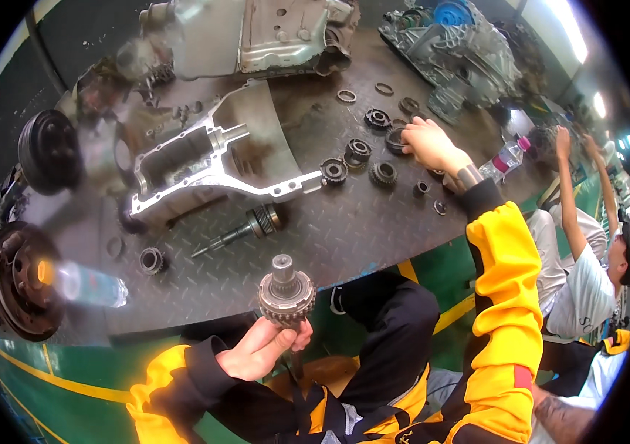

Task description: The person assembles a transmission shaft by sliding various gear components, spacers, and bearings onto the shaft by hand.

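Observation:
My left hand [262, 349] is wrapped round a transmission shaft [283, 294] held upright in front of the table's near edge, its gear and splined end pointing up. Over the table at right, my right hand [435, 148] has its fingertips closed on the edge of a dark gear ring [395, 140]; the thumb is partly hidden. Close by lie a hub gear [377, 118], a tall gear [358, 152], another gear [384, 174] and a gear [333, 171] touching the casing. A second shaft [245, 228] with a helical gear lies on the plate between my hands.
An open metal gearbox casing [215, 174] takes up the middle of the steel table [359, 240]. Water bottles lie left [93, 285] and right [503, 160]. Thin rings [346, 96] and a small gear [152, 260] are scattered about. A person [588, 274] sits at right, arms raised.

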Available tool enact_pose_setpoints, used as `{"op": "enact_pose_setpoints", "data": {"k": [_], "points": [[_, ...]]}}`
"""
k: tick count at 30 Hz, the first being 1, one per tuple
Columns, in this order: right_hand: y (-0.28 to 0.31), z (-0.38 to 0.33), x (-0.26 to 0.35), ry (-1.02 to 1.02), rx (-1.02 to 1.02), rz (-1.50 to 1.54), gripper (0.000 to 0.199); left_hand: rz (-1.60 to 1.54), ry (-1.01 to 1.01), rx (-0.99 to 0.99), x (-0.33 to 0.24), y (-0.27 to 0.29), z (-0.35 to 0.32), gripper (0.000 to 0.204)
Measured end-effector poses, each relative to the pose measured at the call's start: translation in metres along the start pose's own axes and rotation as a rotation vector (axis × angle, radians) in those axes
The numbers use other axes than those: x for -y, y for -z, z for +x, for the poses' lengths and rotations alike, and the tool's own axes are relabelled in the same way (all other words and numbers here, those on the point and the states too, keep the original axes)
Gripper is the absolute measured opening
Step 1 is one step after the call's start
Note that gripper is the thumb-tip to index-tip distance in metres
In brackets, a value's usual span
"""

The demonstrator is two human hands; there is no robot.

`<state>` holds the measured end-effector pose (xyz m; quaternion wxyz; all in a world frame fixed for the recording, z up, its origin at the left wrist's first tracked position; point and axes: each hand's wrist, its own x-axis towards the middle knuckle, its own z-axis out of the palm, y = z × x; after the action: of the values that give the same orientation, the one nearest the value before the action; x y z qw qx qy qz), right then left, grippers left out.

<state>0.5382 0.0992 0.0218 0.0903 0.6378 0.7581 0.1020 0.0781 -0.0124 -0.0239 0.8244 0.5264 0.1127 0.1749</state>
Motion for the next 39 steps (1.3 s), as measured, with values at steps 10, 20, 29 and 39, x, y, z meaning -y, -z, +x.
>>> {"op": "enact_pose_setpoints", "data": {"k": [10, 20, 29, 39], "points": [[-0.009, -0.033, 0.04, -0.166, 0.101, -0.19, 0.019, -0.007, 0.028, -0.014, 0.006, -0.003, 0.006, 0.031], [-0.026, 0.016, 0.158, -0.084, -0.379, 0.376, 0.057, -0.204, 0.063, -0.05, 0.015, 0.007, 0.012, 0.033], [-0.042, 0.021, 0.173, -0.161, -0.48, 0.41, 0.045, -0.281, 0.035, -0.074, 0.01, 0.007, 0.023, 0.032], [-0.035, 0.01, 0.179, -0.132, -0.378, 0.528, 0.049, -0.223, -0.053, -0.119, 0.013, 0.014, 0.031, 0.029]]}}
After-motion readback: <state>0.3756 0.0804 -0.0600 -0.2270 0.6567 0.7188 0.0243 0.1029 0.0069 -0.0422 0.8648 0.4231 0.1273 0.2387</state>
